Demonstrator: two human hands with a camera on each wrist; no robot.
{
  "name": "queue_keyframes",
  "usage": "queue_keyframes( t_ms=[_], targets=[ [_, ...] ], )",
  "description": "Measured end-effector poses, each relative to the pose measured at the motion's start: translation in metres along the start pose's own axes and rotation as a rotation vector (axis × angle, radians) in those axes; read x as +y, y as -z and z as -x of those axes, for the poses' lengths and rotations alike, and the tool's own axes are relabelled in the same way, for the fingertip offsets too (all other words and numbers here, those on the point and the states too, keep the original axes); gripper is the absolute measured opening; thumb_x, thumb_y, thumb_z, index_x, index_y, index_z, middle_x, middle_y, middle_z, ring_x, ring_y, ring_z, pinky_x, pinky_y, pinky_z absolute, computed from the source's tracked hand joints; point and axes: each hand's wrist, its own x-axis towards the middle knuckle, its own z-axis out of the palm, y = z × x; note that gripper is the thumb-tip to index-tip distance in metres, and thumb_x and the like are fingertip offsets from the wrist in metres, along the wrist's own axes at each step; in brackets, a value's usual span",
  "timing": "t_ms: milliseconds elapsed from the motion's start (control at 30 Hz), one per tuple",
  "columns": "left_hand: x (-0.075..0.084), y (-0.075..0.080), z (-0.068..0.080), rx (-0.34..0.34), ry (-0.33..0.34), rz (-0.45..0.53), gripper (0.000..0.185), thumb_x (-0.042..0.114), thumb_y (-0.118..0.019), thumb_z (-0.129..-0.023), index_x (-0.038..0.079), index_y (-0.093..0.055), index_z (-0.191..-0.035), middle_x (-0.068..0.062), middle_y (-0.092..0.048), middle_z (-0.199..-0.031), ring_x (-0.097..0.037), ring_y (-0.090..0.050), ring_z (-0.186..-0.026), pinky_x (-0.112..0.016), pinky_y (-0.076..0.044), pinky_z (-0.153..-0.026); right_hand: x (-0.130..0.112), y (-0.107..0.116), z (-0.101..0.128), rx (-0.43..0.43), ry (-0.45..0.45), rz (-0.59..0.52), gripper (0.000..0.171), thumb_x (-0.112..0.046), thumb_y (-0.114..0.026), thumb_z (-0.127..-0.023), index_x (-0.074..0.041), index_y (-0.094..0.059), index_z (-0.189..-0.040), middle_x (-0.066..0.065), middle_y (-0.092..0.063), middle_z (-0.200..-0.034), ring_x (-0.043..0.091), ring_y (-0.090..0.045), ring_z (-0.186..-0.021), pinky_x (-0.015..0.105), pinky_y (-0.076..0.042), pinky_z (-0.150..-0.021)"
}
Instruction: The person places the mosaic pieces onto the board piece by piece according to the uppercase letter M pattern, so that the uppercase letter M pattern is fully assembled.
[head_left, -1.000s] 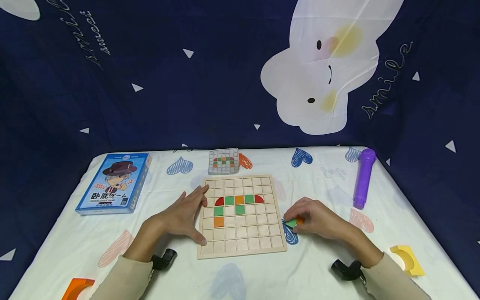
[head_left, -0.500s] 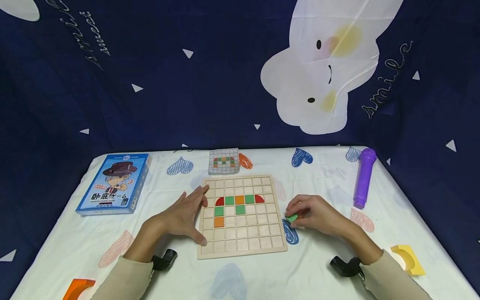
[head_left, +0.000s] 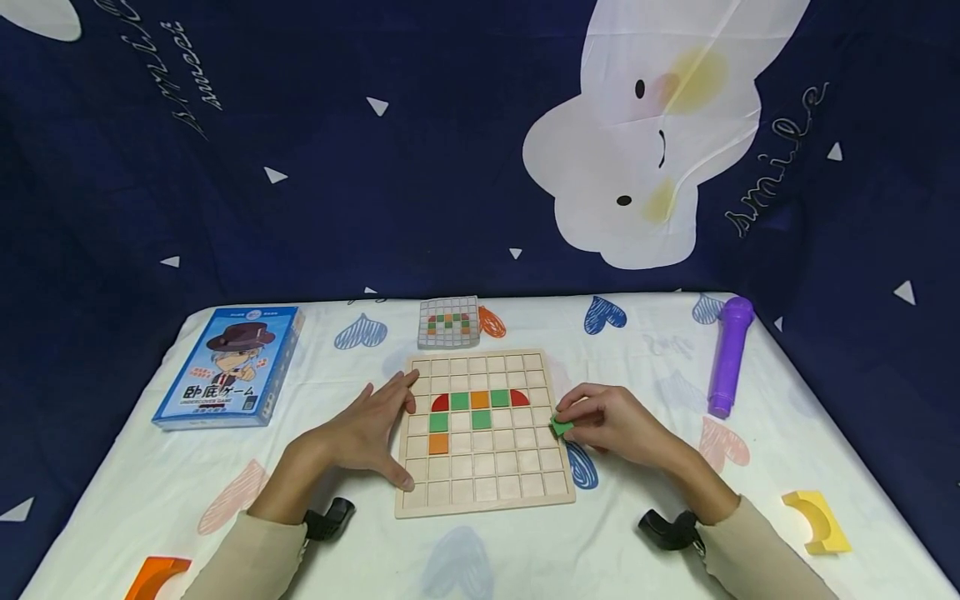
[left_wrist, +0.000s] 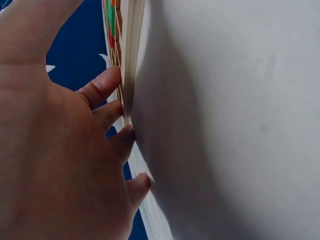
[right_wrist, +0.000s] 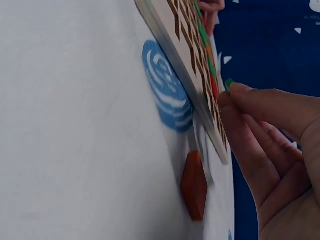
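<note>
My right hand [head_left: 618,423] pinches a small green block [head_left: 560,427] between thumb and fingers, at the right edge of a wooden grid board [head_left: 502,488]. In the right wrist view the green block [right_wrist: 229,84] mostly hides behind the fingertips. Spread along the board's left edge, my left hand [head_left: 366,435] touches the frame with fingers and thumb. Red, green and orange pieces, such as an orange square [head_left: 438,443], sit in the board's cells. An orange block [right_wrist: 194,186] lies on the cloth below my right hand.
Behind the board lies a small pattern card [head_left: 447,337]. A blue game box [head_left: 232,367] is at the left, a purple microphone-shaped toy [head_left: 726,358] at the right. A yellow arch block [head_left: 821,523] and an orange arch block [head_left: 156,577] lie nearer the front corners.
My right hand has lifted the green block away from the orange one and carried it left to the board's right edge. My left hand stays in place.
</note>
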Motion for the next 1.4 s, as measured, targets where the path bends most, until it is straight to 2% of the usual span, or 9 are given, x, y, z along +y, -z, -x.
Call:
queue_keyframes(
  t_ms=[100,233,367,600,767,1067,1400],
  targets=[
    [0.000,0.000,0.000,-0.003,0.003,0.005,0.092,0.057,-0.096,-0.048,0.016,-0.047,-0.115,-0.015,-0.019,-0.172,-0.040,-0.012,-0.161,-0.071,-0.010,-0.126,-0.004,-0.003,-0.005,0.037,-0.011,0.021,0.020,-0.010,-0.082,-0.084,-0.012,-0.081,-0.104,0.005,-0.073,-0.113,0.000,-0.064,-0.068,0.018,-0.055,-0.060],
    [0.001,0.000,0.000,-0.002,0.005,0.008,0.092,0.056,-0.097,-0.048,0.016,-0.047,-0.115,-0.015,-0.019,-0.172,-0.040,-0.012,-0.161,-0.071,-0.009,-0.126,-0.008,-0.008,-0.011,0.060,-0.021,0.052,0.019,-0.008,-0.080,-0.085,-0.011,-0.081,-0.104,0.005,-0.074,-0.115,0.008,-0.071,-0.097,0.015,-0.058,-0.079],
    [0.002,0.000,-0.001,-0.001,0.003,0.006,0.092,0.056,-0.096,-0.049,0.016,-0.047,-0.115,-0.015,-0.019,-0.172,-0.040,-0.012,-0.161,-0.071,-0.009,-0.126,-0.010,-0.012,-0.017,0.051,-0.022,0.056,0.020,-0.003,-0.075,-0.087,-0.009,-0.080,-0.106,0.007,-0.074,-0.117,0.019,-0.072,-0.105,0.016,-0.059,-0.084],
    [0.004,0.001,0.000,0.000,-0.009,0.000,0.091,0.057,-0.096,-0.049,0.016,-0.046,-0.112,-0.017,-0.020,-0.171,-0.043,-0.015,-0.160,-0.073,-0.011,-0.125,-0.012,-0.016,-0.023,0.028,-0.004,0.036,0.022,-0.005,-0.077,-0.087,-0.010,-0.079,-0.108,0.008,-0.077,-0.114,0.015,-0.074,-0.100,0.018,-0.061,-0.083],
    [0.005,0.003,0.000,-0.001,-0.016,0.005,0.090,0.058,-0.096,-0.049,0.016,-0.046,-0.111,-0.017,-0.020,-0.171,-0.044,-0.015,-0.159,-0.074,-0.011,-0.124,-0.013,-0.020,-0.026,0.010,0.010,0.046,0.023,-0.009,-0.081,-0.085,-0.013,-0.078,-0.108,0.004,-0.078,-0.113,0.013,-0.072,-0.104,0.020,-0.062,-0.082],
    [0.002,0.000,0.000,-0.009,0.002,0.007,0.090,0.058,-0.096,-0.049,0.016,-0.045,-0.111,-0.016,-0.019,-0.172,-0.043,-0.013,-0.160,-0.073,-0.010,-0.125,-0.014,-0.026,-0.032,0.038,0.014,0.079,0.019,-0.009,-0.082,-0.084,-0.014,-0.080,-0.102,-0.001,-0.076,-0.109,0.010,-0.068,-0.100,0.019,-0.061,-0.080],
    [0.000,0.000,-0.001,-0.003,0.000,0.011,0.088,0.055,-0.096,-0.049,0.017,-0.045,-0.110,-0.015,-0.019,-0.172,-0.042,-0.013,-0.161,-0.073,-0.010,-0.125,-0.013,-0.029,-0.038,0.045,0.020,0.139,0.017,-0.010,-0.082,-0.084,-0.011,-0.079,-0.101,0.001,-0.077,-0.106,0.012,-0.069,-0.096,0.020,-0.060,-0.078]
  ],
)
